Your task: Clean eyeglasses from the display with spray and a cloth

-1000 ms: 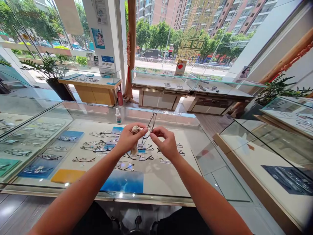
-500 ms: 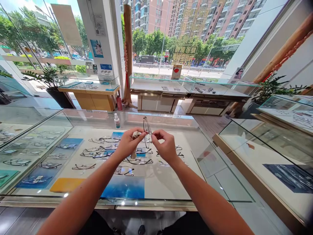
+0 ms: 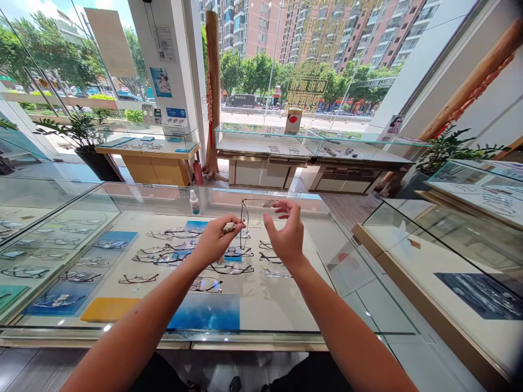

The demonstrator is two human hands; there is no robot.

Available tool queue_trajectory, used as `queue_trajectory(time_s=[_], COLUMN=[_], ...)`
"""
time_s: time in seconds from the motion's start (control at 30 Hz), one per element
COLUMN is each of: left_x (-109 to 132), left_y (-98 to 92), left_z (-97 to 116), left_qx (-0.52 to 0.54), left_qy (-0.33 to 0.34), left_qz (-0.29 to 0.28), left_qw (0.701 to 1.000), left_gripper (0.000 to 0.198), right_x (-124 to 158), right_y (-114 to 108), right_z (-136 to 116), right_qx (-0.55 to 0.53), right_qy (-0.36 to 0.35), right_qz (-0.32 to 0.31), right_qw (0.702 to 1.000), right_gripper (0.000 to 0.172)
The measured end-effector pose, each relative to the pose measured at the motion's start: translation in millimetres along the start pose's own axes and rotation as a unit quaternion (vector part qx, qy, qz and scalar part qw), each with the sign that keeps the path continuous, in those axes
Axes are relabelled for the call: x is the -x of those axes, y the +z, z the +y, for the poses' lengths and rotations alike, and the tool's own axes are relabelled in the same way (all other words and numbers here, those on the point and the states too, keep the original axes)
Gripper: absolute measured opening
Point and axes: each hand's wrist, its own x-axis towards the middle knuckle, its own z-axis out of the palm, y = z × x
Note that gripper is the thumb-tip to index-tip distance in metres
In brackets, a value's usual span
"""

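My left hand (image 3: 216, 238) is closed on a small whitish cloth (image 3: 227, 227) and pinches the front of a thin-framed pair of glasses (image 3: 244, 224), held upright above the glass counter (image 3: 286, 310). My right hand (image 3: 287, 233) is raised beside it. Its thumb and forefinger pinch the tip of one temple arm, which sticks out sideways from the frame's top, and its other fingers are spread. Under the glass, below both hands, lie several pairs of display glasses (image 3: 231, 267) on white and blue pads.
A small white dropper bottle (image 3: 194, 202) stands on the counter's far side. More glass display cases stand at the left (image 3: 24, 218), right (image 3: 469, 245) and back (image 3: 310, 147). A potted plant (image 3: 85, 130) and a red fire extinguisher (image 3: 198, 173) are by the window.
My right hand has moved right and up, swinging one temple arm out from the frame. My left hand stays closed on the cloth and the frame front.
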Motion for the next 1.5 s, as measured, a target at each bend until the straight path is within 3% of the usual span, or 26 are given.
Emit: queue_trajectory(time_s=[0.17,0.4,0.73,1.07,1.3,1.5], left_x=[1.0,2.4,3.3,-1.5,-1.7,0.8], left_y=[0.0,0.8,5.5,1.0,2.6,4.3], left_z=[2.6,5.9,6.7,3.4,4.8,1.9], left_qx=[0.003,0.009,0.055,0.105,0.133,0.101], left_qy=[0.003,0.011,0.004,-0.013,0.008,0.038], left_qz=[-0.035,-0.034,-0.005,0.085,0.170,0.133], left_qw=[0.999,0.999,0.998,0.991,0.976,0.985], left_gripper=[0.035,0.036,0.034,0.040,0.040,0.030], right_x=[1.8,8.2,6.8,2.9,7.6,5.9], right_y=[0.4,5.1,2.7,0.6,2.4,-0.4], right_z=[1.1,-1.2,0.6,3.8,7.8,0.9], right_qx=[0.032,0.045,0.061,0.079,0.117,0.115], right_qy=[-0.056,-0.083,-0.098,-0.120,-0.029,-0.029], right_qz=[-0.006,-0.039,-0.035,-0.077,-0.141,-0.159], right_qw=[0.998,0.995,0.993,0.987,0.983,0.980], right_gripper=[0.049,0.077,0.068,0.061,0.057,0.050])
